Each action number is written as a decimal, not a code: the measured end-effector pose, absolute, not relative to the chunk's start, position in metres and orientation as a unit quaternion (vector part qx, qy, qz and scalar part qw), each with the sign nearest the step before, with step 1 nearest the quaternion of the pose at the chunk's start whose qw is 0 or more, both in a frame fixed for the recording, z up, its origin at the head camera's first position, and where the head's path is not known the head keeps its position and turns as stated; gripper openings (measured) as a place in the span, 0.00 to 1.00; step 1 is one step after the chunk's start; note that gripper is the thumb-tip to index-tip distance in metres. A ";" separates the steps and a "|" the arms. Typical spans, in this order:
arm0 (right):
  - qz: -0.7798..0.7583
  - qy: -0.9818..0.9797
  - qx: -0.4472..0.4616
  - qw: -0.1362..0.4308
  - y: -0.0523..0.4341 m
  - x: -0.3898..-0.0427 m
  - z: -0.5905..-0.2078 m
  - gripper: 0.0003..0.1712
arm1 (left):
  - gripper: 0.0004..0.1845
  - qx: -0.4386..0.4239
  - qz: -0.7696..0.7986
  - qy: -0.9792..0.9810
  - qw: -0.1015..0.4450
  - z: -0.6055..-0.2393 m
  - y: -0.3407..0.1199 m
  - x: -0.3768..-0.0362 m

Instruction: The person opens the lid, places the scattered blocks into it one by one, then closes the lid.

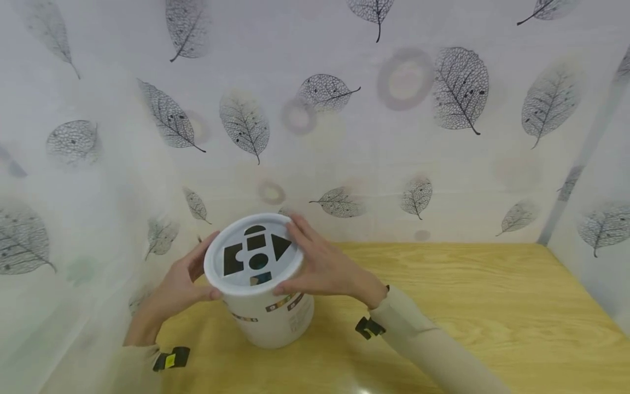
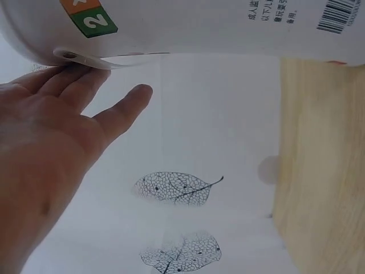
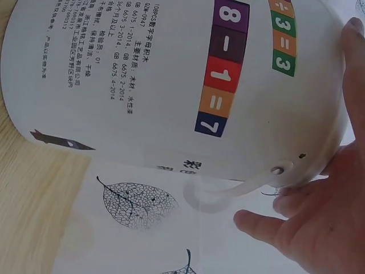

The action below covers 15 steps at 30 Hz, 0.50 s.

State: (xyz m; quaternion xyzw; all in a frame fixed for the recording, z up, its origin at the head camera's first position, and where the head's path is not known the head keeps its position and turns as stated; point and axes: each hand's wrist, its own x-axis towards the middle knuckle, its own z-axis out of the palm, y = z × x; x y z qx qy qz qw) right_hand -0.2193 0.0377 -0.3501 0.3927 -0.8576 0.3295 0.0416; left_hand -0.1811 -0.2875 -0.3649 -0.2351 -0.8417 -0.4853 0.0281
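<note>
A white plastic bucket (image 1: 273, 323) stands on the wooden tabletop in the head view. Its white lid (image 1: 216, 268) has several cut-out shapes, including a triangle and a circle. My left hand (image 1: 174, 287) grips the left of the lid's rim, thumb toward the front. Opposite it, my right hand (image 1: 330, 268) grips the right side of the rim with fingers behind and thumb in front. Coloured number blocks are printed on the bucket (image 3: 171, 85) in the right wrist view, and a pale handle (image 3: 245, 184) joins it near the rim. Inside the cut-outs it is mostly dark.
The wooden tabletop (image 1: 443, 312) stretches to the right of the bucket. Behind it and at the left hangs a whitish sheet (image 1: 344, 153) printed with leaves, close to my left hand. Another sheet side (image 1: 605, 180) borders the table on the right.
</note>
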 end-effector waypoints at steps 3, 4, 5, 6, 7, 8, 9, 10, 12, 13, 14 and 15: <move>0.326 -0.859 0.391 0.050 0.041 -0.218 -0.352 0.73 | 0.58 -0.233 -0.475 -0.847 0.047 -0.367 -0.289 -0.179; 0.325 -0.861 0.389 0.050 0.042 -0.217 -0.352 0.72 | 0.59 -0.232 -0.473 -0.849 0.050 -0.368 -0.289 -0.177; 0.326 -0.861 0.386 0.048 0.044 -0.215 -0.352 0.71 | 0.59 -0.232 -0.476 -0.847 0.051 -0.368 -0.288 -0.177; 0.326 -0.863 0.384 0.046 0.046 -0.214 -0.352 0.71 | 0.59 -0.233 -0.480 -0.844 0.050 -0.369 -0.287 -0.176; 0.329 -0.863 0.381 0.041 0.048 -0.213 -0.351 0.70 | 0.59 -0.234 -0.484 -0.842 0.049 -0.369 -0.285 -0.175; 0.329 -0.864 0.379 0.037 0.050 -0.212 -0.351 0.70 | 0.59 -0.234 -0.488 -0.840 0.049 -0.370 -0.283 -0.175; 0.329 -0.866 0.374 0.031 0.054 -0.211 -0.350 0.69 | 0.59 -0.235 -0.492 -0.837 0.048 -0.370 -0.280 -0.175; 0.331 -0.868 0.370 0.026 0.057 -0.210 -0.349 0.69 | 0.59 -0.238 -0.498 -0.833 0.047 -0.371 -0.277 -0.175; 0.332 -0.872 0.359 0.013 0.066 -0.209 -0.348 0.70 | 0.59 -0.239 -0.507 -0.827 0.044 -0.373 -0.269 -0.176; 0.333 -0.874 0.354 0.007 0.072 -0.209 -0.347 0.70 | 0.59 -0.238 -0.514 -0.823 0.040 -0.374 -0.263 -0.177; 0.329 -0.877 0.350 0.007 0.078 -0.208 -0.347 0.70 | 0.59 -0.237 -0.523 -0.818 0.032 -0.376 -0.257 -0.177; 0.329 -0.879 0.345 0.004 0.085 -0.206 -0.348 0.70 | 0.60 -0.236 -0.532 -0.813 0.025 -0.377 -0.250 -0.177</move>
